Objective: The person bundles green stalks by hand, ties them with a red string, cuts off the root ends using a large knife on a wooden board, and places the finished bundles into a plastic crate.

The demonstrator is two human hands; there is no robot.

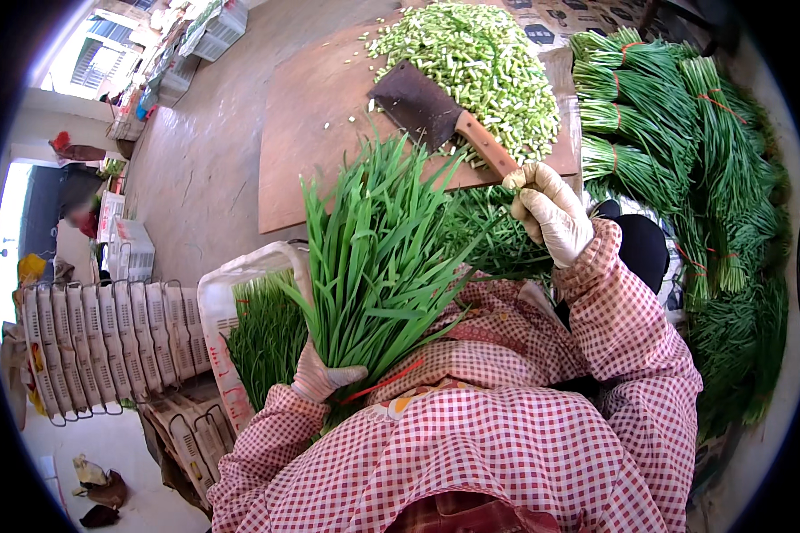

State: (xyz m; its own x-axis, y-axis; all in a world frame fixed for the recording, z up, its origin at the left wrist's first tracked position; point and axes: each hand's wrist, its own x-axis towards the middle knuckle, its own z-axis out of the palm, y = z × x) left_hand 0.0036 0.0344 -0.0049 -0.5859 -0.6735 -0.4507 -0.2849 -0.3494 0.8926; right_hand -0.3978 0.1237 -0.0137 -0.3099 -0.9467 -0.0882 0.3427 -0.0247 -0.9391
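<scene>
My left hand (322,377), in a pale glove, grips a thick bunch of long green chives (378,258) by its lower end; a red band circles the stems. The leaves fan upward over the edge of a brown wooden cutting board (307,133). My right hand (551,211), also gloved, is closed around the wooden handle of a dark cleaver (422,107), whose blade rests on the board beside a heap of chopped green stem pieces (484,62). Both sleeves are red-and-white checked.
Tied bundles of green chives (676,133) are piled at the right. A white plastic crate (240,306) holding more greens stands at my left. A row of stacked white crates (107,342) lies further left. More crates (213,27) stand on the concrete floor behind.
</scene>
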